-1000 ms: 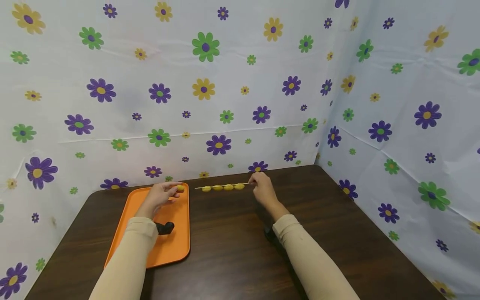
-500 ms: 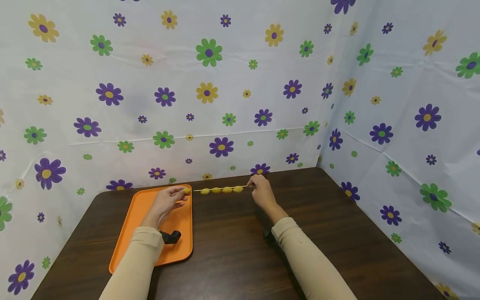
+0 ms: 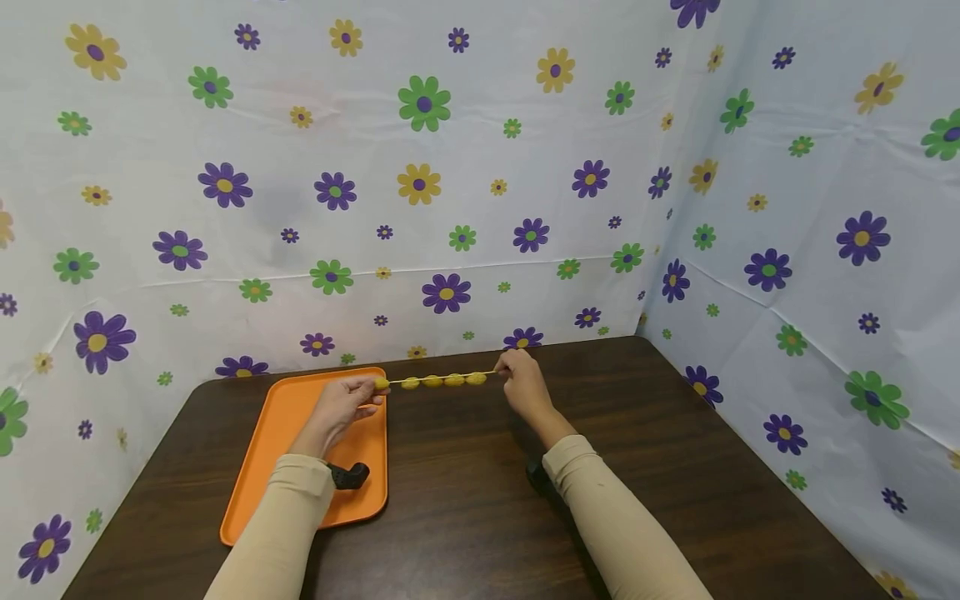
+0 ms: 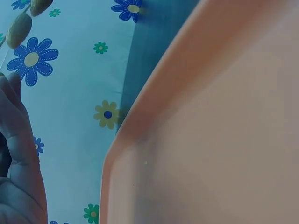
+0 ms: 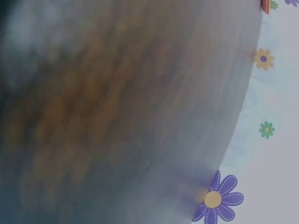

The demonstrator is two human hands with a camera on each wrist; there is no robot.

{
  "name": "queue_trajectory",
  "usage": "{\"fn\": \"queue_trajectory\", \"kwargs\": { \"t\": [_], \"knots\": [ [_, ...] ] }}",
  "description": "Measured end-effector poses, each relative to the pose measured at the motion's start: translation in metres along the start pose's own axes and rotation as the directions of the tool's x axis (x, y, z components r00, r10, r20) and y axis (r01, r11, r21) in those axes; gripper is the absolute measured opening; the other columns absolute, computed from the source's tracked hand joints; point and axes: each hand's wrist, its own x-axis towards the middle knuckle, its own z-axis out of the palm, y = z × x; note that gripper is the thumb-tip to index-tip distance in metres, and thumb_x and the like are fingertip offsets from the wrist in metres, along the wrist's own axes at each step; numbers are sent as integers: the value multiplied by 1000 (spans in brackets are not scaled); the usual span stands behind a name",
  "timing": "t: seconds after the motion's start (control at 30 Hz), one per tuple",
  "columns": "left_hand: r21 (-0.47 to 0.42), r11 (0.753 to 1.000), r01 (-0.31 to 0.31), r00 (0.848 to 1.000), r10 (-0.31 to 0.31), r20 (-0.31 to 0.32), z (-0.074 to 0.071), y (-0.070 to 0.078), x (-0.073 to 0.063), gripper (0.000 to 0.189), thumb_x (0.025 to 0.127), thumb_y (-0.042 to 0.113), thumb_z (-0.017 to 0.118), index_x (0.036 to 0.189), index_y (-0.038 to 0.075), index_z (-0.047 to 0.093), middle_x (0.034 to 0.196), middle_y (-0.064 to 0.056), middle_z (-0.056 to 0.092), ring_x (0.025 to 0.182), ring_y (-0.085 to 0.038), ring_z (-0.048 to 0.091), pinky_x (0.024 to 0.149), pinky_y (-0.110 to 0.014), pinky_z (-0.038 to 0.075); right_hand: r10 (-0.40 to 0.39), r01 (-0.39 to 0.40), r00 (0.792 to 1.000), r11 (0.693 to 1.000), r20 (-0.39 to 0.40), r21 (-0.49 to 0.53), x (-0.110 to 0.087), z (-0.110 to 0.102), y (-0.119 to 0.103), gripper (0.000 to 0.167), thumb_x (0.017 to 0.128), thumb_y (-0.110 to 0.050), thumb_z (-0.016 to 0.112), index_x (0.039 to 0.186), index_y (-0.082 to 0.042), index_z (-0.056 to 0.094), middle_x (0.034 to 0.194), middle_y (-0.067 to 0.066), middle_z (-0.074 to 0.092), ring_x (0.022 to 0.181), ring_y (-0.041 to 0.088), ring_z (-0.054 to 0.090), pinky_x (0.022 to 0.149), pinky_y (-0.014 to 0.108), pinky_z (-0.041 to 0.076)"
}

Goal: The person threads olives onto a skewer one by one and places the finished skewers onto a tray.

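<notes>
A thin wooden skewer runs level above the table, threaded through several small yellow oval pieces that resemble grapes or olives. My right hand pinches its right end. At the opposite tip, my left hand pinches one more yellow oval piece between thumb and fingers. That piece meets the skewer's point; how deep the point sits in it I cannot tell. The left wrist view catches part of the left hand and two skewered ovals. The right wrist view does not show the right hand.
An orange tray lies under my left forearm on the dark wooden table. Flowered white cloth hangs behind the table and along its right side. Black devices are at both wrists.
The left hand has moved right, bringing its yellow piece from a gap apart to the skewer's tip. The right hand still holds the skewer nearly in place.
</notes>
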Motion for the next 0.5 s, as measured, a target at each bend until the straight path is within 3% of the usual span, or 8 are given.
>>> {"fn": "queue_trajectory", "kwargs": {
  "t": [0.2,0.5],
  "knots": [
    [-21,1000,-6,1000,6,18,3,1,0,42,107,19,52,139,-9,55,109,-11,75,90,-15,69,74,-21,59,0,0,1000,1000,7,-17,0,0,-2,29,74,28,58,79,1,68,82,9,66,85,28,61,78,42,55],
    [-59,998,-25,999,26,20,3,-1,-3,42,106,12,53,140,-11,52,117,-19,72,89,-16,71,73,-22,59,-4,4,1000,1000,-5,-30,-2,0,0,29,72,27,59,78,0,67,80,8,65,81,26,59,76,40,55]
  ]
}}
